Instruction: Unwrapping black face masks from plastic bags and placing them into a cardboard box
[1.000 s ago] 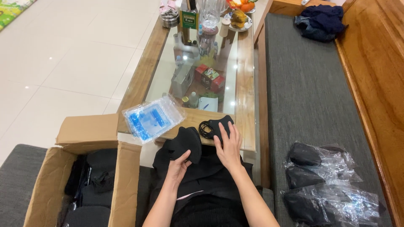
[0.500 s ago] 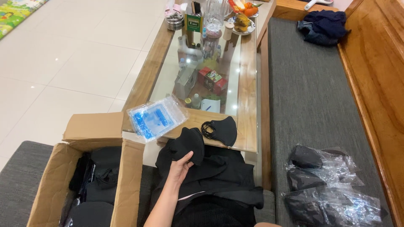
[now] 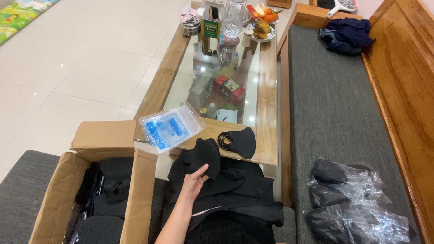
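The left hand [image 3: 193,183] has its fingers [image 3: 202,172] curled around the lower edge of a black face mask [image 3: 205,155], thumb on top, grasping it over a heap of black cloth [image 3: 235,187] on the lap. The right hand is out of view, so its fingers cannot be judged.

At one o'clock from the held mask, just beside it, a second black mask [image 3: 242,141] lies flat on the near wooden rim of the glass worktop [image 3: 266,113]. At eleven o'clock a clear flat packet with a blue rectangular insert [image 3: 168,128] overhangs the worktop's corner. At nine o'clock stands an open cardboard box [image 3: 135,190] holding more black items. At four o'clock, well apart on the grey bench cushion [image 3: 334,113], lie clear crinkled plastic bags of black pieces [image 3: 352,203].
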